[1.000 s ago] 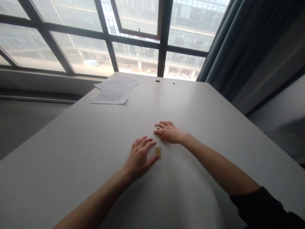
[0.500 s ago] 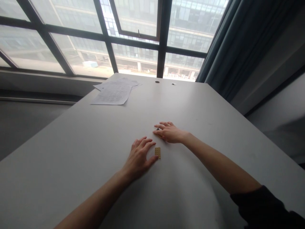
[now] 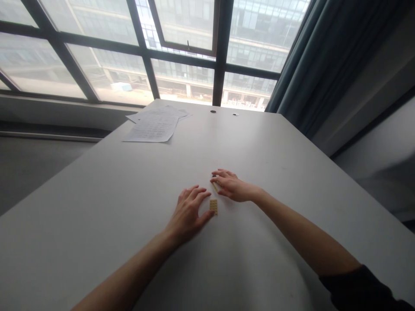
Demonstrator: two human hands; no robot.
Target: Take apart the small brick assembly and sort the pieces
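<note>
A small tan plate with rows of studs (image 3: 213, 204), like a building-block plate, lies flat on the white table (image 3: 106, 207). My left hand (image 3: 190, 211) rests just left of it, fingers spread, the thumb tip at its lower right corner. A little farther off, my right hand (image 3: 231, 185) reaches over a second tan piece (image 3: 214, 186), its fingers stretched across it and the thumb apart. That piece is mostly hidden under the fingers. Something small and dark (image 3: 214, 176) shows at its far end, too small to name.
Printed paper sheets (image 3: 152, 127) overlap at the table's far left corner. Two round holes, one of them dark (image 3: 213, 111), sit near the far edge. Beyond are large framed windows (image 3: 181, 82), with a dark curtain (image 3: 311, 73) on the right.
My right hand has shifted slightly toward me and right, and more of the tan piece beneath it shows. The left hand and the studded plate have hardly moved.
</note>
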